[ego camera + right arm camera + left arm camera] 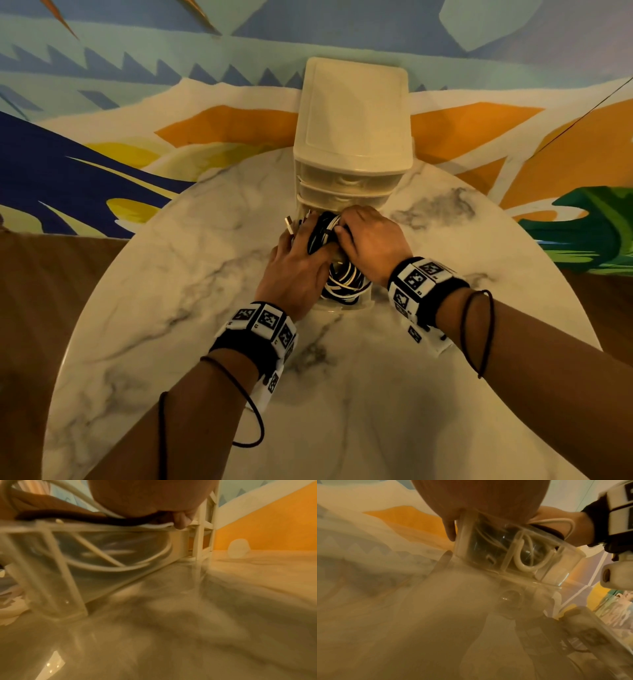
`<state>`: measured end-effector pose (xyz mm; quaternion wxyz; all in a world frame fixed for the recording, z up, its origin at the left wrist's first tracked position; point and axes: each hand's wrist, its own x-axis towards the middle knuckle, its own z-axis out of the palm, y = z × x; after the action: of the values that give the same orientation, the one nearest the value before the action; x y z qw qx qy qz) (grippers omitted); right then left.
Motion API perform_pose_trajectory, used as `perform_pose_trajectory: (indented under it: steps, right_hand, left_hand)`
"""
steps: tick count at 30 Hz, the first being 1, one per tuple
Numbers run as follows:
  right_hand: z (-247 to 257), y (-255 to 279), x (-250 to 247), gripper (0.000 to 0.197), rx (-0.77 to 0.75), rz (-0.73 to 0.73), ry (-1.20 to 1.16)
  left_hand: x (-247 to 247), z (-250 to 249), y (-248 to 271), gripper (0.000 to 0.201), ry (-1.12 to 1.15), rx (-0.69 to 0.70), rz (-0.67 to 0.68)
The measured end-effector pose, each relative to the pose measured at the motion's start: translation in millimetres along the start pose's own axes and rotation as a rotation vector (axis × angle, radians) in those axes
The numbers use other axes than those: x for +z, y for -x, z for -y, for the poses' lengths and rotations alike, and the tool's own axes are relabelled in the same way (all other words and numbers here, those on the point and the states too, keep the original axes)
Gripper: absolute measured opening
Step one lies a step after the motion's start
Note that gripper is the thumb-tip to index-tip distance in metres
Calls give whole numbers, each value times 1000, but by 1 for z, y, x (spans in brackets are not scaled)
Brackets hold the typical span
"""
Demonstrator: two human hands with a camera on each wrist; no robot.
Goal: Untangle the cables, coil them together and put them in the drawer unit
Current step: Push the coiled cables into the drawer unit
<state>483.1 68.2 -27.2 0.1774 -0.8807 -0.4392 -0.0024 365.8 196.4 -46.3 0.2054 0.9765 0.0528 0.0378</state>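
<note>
A cream drawer unit [356,109] stands at the back of the round marble table [342,394]. Its clear bottom drawer [346,306] is pulled out toward me. A coil of black and white cables [342,281] lies in it, with plug ends [290,224] sticking up at the left. My left hand [305,236] lies flat on the coil, fingers straight, pressing down. My right hand [346,228] has curled fingers pinching the cables at the drawer's far end. The wrist views show white cable loops [522,563] [120,568] through the drawer wall [547,566].
The two upper drawers [346,181] of the unit are closed. A painted wall [137,120] rises right behind the table. The unit's frame [200,534] stands just beyond my right fingers [181,520]. Thin black cords hang from both wrist bands.
</note>
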Motion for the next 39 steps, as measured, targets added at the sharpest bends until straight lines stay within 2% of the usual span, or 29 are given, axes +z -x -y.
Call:
perform_pose_trajectory:
  steps: [3,6,8,10,13,15,19,22,26,28,31,36,39]
  right_hand:
    - [1,8,-8,16,124,-54,-184]
    - [-5,29,-12,23,381,-184,-317]
    - [-8,43,-10,23,506,-159,-441]
    - [-9,50,-5,21,496,-162,-476]
    - [-7,49,-1,18,414,-286,-390]
    - [-8,43,-1,20,346,-303,-331]
    - [-16,34,-6,31,155,-124,-100]
    - [-22,31,-14,34,74,15,4]
    - [-20,36,-17,41,-15,14,12]
    - [-20,37,-17,37,-59,-26,-15]
    - [-23,25,-18,27,-19,-58,-169]
    - [-8,7,-19,21,213,-42,-401]
    - [-7,1,-27,25,281,75,-439]
  left_hand:
    - [1,0,0,39,-5,-17,13]
    - [0,0,0,43,3,-30,14]
    - [0,0,-1,44,7,-30,12]
    - [0,0,-1,43,12,-23,1]
    - [1,1,-1,43,28,-12,1]
    - [1,2,-1,44,33,-14,9]
    - [1,0,-1,43,-17,-28,20]
    - [0,-2,0,44,-49,-42,17]
    - [1,-3,-1,42,-4,-59,26]
    - [0,-3,-1,40,30,-60,23]
    - [1,-4,-2,45,21,-61,43]
    - [2,-3,-2,48,-6,-49,38]
    - [3,-1,-1,47,-1,-39,37]
